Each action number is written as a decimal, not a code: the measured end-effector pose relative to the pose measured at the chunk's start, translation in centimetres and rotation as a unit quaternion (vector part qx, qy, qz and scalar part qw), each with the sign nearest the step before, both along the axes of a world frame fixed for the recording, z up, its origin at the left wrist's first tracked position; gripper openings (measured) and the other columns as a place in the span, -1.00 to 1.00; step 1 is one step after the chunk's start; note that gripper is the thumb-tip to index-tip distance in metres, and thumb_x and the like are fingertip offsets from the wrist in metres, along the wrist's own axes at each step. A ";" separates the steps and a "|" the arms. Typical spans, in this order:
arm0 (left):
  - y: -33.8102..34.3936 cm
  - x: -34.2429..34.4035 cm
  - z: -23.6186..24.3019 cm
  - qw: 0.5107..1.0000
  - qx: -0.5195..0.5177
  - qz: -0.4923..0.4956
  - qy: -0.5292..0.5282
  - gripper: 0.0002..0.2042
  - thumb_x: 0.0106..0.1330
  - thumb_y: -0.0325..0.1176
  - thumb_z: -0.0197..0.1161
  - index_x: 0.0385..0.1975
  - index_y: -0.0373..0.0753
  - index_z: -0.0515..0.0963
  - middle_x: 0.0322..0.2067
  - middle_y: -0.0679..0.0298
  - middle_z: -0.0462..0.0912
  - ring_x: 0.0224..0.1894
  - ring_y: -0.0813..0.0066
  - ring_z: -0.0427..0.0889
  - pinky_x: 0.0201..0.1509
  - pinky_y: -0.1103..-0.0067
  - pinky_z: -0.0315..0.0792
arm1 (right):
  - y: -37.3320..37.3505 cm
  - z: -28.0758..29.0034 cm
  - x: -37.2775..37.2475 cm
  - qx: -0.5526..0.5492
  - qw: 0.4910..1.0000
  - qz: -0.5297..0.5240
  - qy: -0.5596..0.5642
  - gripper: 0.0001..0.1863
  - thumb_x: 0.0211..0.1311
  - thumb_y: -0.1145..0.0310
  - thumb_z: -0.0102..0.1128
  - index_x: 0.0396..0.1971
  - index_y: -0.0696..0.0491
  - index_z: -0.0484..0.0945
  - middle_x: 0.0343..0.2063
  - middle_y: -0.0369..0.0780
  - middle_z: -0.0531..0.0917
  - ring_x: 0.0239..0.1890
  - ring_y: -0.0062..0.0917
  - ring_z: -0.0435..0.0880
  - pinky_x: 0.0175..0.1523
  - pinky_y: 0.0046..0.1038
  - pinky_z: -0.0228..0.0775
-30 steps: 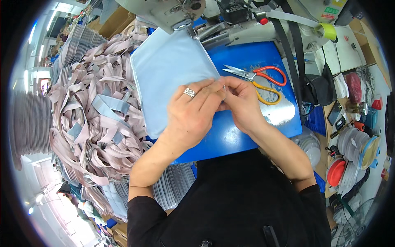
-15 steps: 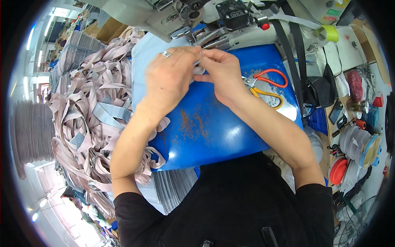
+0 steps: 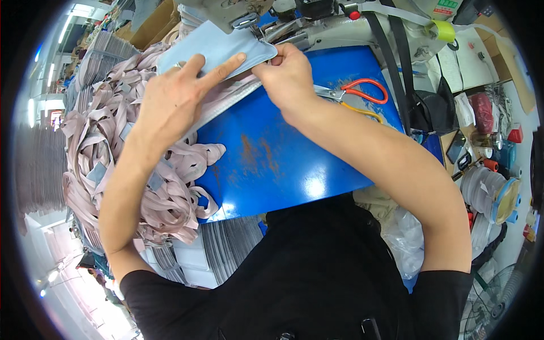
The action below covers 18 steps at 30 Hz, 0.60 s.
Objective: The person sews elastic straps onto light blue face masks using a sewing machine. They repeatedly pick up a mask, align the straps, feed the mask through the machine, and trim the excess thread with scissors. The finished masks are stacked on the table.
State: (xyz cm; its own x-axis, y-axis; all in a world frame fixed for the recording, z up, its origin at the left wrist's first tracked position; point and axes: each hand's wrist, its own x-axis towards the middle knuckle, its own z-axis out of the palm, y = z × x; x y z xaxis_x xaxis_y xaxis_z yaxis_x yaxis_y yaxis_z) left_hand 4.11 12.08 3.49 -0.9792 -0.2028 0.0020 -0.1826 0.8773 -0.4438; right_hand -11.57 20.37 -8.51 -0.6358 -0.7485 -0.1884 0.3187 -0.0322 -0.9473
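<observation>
A light blue fabric piece point(image 3: 207, 42) lies at an angle below the sewing machine's metal foot point(image 3: 245, 21), with a pinkish strip point(image 3: 226, 93) along its lower edge. My left hand point(image 3: 170, 99) rests on the piece, index finger stretched across it and fingers apart. My right hand point(image 3: 286, 76) pinches the piece's right corner, thumb at the edge. Just right of that hand, scissors point(image 3: 365, 92) with red and yellow handles lie on the blue worktop point(image 3: 272, 175), partly hidden by my arm.
A large heap of pink strips point(image 3: 90, 147) fills the left side, beside stacked grey pieces point(image 3: 39, 175). Black straps point(image 3: 391, 62) hang from the machine. On the right are a cluttered shelf with spools point(image 3: 504, 201) and a plastic bag point(image 3: 405, 243).
Both hands have moved toward the machine, the left also leftward. The blue piece has turned, exposing the pinkish strip along its lower edge; the left fingers have spread over it.
</observation>
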 end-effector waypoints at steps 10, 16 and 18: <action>-0.5 -1.4 3.4 0.993 -0.034 -0.067 -0.096 -0.39 0.26 -0.47 0.23 0.37 0.16 0.58 -0.22 0.18 0.53 -0.32 0.28 0.71 -0.27 0.40 0.60 | 2.3 -0.4 -3.1 -0.003 0.987 0.136 -0.090 -0.65 0.24 0.46 0.41 0.04 0.11 0.70 -0.19 -0.32 0.74 -0.12 -0.62 0.70 -0.01 -0.46 0.57; -0.3 -2.7 3.1 0.994 -0.054 -0.052 -0.080 -0.53 0.26 -0.41 0.26 0.21 -0.02 0.67 -0.19 0.16 0.56 -0.30 0.26 0.74 -0.24 0.40 0.62 | 0.7 -0.7 -2.5 -0.029 0.982 0.093 -0.160 -0.74 0.24 0.49 0.41 -0.07 0.17 0.72 -0.20 -0.25 0.77 -0.16 -0.59 0.72 -0.12 -0.44 0.60; 0.1 -3.0 2.6 0.996 -0.052 -0.036 -0.069 -0.57 0.26 -0.40 0.27 0.17 -0.06 0.68 -0.20 0.16 0.57 -0.31 0.24 0.75 -0.25 0.40 0.62 | 0.4 -0.8 -2.3 -0.019 0.982 0.085 -0.169 -0.77 0.26 0.46 0.42 -0.10 0.16 0.72 -0.20 -0.25 0.77 -0.17 -0.59 0.72 -0.09 -0.42 0.63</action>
